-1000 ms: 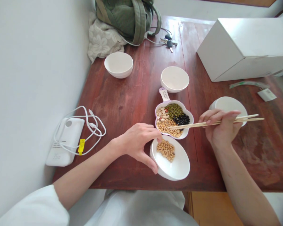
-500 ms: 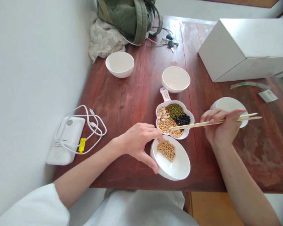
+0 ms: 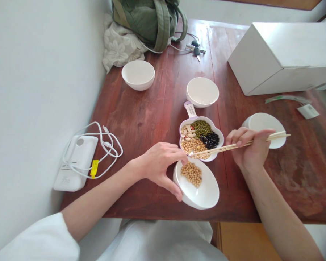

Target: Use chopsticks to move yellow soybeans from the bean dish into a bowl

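My left hand (image 3: 164, 166) grips the left side of a white bowl (image 3: 206, 194), its fingers and thumb spread along the rim. The bowl tilts, and a patch of soybeans (image 3: 191, 174) lies inside it. In my right hand (image 3: 252, 146) is a pair of wooden chopsticks (image 3: 233, 146), closed round by the fingers. Their tips reach over the near edge of a flower-shaped dish (image 3: 221, 135), just above the bowl. That dish holds soybeans, black beans (image 3: 210, 140), green mung beans (image 3: 201, 128) and pale peanuts (image 3: 188, 132). Whether the tips pinch a bean is too small to tell.
White bowls stand behind the dish (image 3: 202, 92), at the back left (image 3: 138, 74) and beside my right hand (image 3: 266, 123). A white box (image 3: 282, 58) fills the back right. Keys (image 3: 196, 50), a green bag (image 3: 141, 18) and a power bank (image 3: 77, 159) with a cable lie around.
My right hand has moved left and slightly toward me. The chopstick tips have gone from the soybeans in the dish to its near edge by the bowl. My left hand has stayed put.
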The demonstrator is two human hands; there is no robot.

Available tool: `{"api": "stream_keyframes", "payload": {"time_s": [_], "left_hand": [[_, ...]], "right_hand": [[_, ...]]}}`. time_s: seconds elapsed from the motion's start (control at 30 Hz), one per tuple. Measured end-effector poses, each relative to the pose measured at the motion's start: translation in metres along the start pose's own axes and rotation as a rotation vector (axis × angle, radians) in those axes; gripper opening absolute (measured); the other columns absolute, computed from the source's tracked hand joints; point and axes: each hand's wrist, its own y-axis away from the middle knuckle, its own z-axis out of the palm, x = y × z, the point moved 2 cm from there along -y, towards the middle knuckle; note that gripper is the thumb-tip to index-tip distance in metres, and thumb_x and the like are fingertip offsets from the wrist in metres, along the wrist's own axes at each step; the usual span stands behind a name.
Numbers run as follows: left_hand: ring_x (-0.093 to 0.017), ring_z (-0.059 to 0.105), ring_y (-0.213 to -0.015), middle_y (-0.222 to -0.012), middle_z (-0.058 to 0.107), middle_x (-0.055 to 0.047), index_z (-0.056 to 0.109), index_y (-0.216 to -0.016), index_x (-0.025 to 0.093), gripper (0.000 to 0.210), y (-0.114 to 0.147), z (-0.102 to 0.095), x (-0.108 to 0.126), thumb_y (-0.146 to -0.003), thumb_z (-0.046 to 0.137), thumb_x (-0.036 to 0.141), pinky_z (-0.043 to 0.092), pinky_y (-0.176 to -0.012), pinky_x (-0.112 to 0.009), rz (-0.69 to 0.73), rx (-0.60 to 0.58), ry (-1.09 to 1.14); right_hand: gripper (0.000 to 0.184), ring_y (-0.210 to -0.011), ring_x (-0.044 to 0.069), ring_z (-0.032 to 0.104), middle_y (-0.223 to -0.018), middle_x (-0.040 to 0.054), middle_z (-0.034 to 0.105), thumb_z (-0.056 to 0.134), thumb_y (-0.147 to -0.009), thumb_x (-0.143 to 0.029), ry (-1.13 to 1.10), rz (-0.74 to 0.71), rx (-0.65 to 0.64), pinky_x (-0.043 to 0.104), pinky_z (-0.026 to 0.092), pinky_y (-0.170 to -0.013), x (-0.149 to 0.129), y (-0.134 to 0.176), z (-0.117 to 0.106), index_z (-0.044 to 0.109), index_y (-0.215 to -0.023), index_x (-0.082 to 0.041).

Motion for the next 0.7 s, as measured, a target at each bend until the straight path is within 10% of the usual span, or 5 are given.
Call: {"api": "stream_keyframes", "payload": {"time_s": [0.47,0.7], "left_hand": [[-0.02,0.065,-0.07,-0.082,0.073,-0.003,0.063,-0.096,0.021,0.082,0.0,0.0,0.0,-0.061,0.074,0.094,0.045,-0.068,-0.034,0.006,-0.002,-0.018],[-0.02,0.064,-0.07,-0.082,0.073,-0.004,0.063,-0.095,0.02,0.081,0.0,0.0,0.0,-0.062,0.074,0.094,0.043,-0.068,-0.033,0.017,0.005,0.001]], "right_hand": [[0.062,-0.057,0.02,0.065,-0.059,0.0055,0.064,0.056,-0.105,-0.059,0.188,-0.161,-0.022,0.034,0.05,-0.053,0.002,0.006,-0.001,0.072,-0.059,-0.022],[0.07,-0.048,0.016,0.057,-0.05,0.0024,0.052,0.053,-0.103,-0.067,-0.018,-0.008,-0.009,0.032,0.046,-0.047,0.002,0.003,0.002,0.065,-0.052,-0.021]]}}
